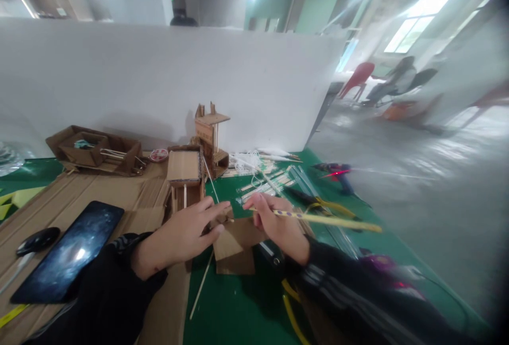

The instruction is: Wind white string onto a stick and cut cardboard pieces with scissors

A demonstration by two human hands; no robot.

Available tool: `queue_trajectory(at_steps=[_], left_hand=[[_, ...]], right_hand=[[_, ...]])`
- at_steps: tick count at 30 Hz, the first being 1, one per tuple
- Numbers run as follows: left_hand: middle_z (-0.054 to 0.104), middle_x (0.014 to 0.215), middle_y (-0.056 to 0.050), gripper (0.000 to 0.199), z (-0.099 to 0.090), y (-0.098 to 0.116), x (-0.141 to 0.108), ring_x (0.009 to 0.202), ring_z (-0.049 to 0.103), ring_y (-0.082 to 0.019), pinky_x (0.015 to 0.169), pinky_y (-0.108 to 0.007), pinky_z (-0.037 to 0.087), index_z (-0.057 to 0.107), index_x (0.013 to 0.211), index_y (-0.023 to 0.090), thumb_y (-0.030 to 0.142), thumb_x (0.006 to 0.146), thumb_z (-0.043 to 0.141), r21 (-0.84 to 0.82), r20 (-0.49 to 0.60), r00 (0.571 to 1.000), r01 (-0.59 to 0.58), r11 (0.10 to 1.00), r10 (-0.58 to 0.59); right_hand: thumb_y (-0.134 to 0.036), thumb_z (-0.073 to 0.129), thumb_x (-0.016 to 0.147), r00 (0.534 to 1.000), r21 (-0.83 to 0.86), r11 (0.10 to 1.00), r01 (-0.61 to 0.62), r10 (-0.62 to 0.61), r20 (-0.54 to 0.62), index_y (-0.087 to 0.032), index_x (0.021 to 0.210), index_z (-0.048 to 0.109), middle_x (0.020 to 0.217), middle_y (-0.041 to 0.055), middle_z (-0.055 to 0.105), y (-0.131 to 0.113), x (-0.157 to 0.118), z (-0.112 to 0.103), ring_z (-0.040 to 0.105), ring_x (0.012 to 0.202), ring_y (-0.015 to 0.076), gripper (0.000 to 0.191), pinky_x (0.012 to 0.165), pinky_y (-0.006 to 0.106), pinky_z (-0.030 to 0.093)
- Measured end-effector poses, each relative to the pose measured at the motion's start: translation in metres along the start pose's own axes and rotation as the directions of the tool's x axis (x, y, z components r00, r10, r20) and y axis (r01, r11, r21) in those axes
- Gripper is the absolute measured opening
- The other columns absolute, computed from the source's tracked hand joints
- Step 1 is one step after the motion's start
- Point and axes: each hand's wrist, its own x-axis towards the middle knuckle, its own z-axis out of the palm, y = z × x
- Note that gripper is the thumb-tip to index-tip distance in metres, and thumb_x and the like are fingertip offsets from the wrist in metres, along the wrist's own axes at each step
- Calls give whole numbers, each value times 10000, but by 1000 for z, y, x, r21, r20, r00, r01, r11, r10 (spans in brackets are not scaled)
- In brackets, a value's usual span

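Note:
My right hand (280,228) is closed around a yellow patterned pencil (334,221), which lies nearly level with its narrow end toward my left hand. Thumb and fingers of my left hand (189,231) bracket a small cardboard piece (223,217), partly hidden by the fingers. Below both hands, a flat cardboard sheet (234,260) rests on the green tabletop. Just beyond my left hand stands an open cardboard box structure (185,167), with a taller cardboard frame (209,127) behind it.
A phone (71,255) and black mouse (40,239) sit at left on cardboard. A cardboard tray (95,151) stands by the white partition (167,80). Wooden sticks (274,180), yellow-handled pliers (334,207) and a glue gun (338,173) lie to the right. A seated person (393,82) is far off.

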Motion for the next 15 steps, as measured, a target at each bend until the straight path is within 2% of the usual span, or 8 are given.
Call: queue_trajectory(at_steps=[2,4,6,7,8,10,12,15], left_hand=[[503,1083,-57,528,-1,0,0,893,576,-208,788,-325,473,320,1455,301,493,964,291,-2,0,1000,-4,1000,4],[506,1106,-59,533,-1,1,0,920,580,-217,802,-329,472,311,1461,307,497,964,285,0,0,1000,2,1000,-2],[507,1131,-60,530,-1,1,0,934,585,-222,815,-338,470,305,1463,317,493,964,289,1,7,1000,17,1000,-17],[506,1142,-59,527,-2,1,0,940,587,-223,822,-342,469,304,1464,321,488,964,293,2,11,1000,23,1000,-23],[507,1150,-59,524,-2,2,-1,946,589,-223,829,-345,468,303,1464,325,483,964,294,5,13,1000,26,1000,-26],[509,1160,-61,528,-2,2,-2,954,591,-225,839,-351,467,298,1467,327,488,964,288,17,11,1000,28,999,-28],[512,1170,-67,577,-2,3,-3,955,597,-233,837,-358,472,273,1480,325,539,945,307,37,11,999,32,999,-32],[497,1236,-77,741,-3,5,-5,991,599,-260,851,-377,477,216,1499,323,642,863,419,65,13,999,43,997,-44]], right_hand=[[-470,414,960,989,-192,974,123,-104,106,-194,782,679,655,12,646,1,0,-17,611,650,159,423,640,266,458],[-538,561,868,931,-338,888,312,-214,297,-208,1017,677,984,67,702,6,-3,-33,619,939,235,380,842,353,455],[-621,689,716,864,-415,799,435,-240,443,-208,1248,569,1218,111,629,15,-10,-44,536,1129,305,685,984,455,375],[-614,718,687,850,-448,768,457,-230,474,-205,1288,534,1257,121,605,20,-14,-47,512,1163,316,751,1019,482,336],[-571,731,698,853,-485,747,455,-209,479,-205,1295,524,1265,121,599,24,-17,-48,505,1170,314,730,1033,488,316],[-426,725,758,873,-536,730,424,-172,457,-209,1275,536,1235,107,612,28,-23,-47,520,1140,290,592,1018,459,331],[-322,721,769,885,-552,733,398,-148,442,-219,1263,547,1212,90,620,26,-27,-43,537,1093,273,534,967,421,368],[-293,744,737,880,-545,736,402,-145,452,-244,1245,570,1177,67,625,15,-29,-36,552,1023,263,540,905,393,387]])
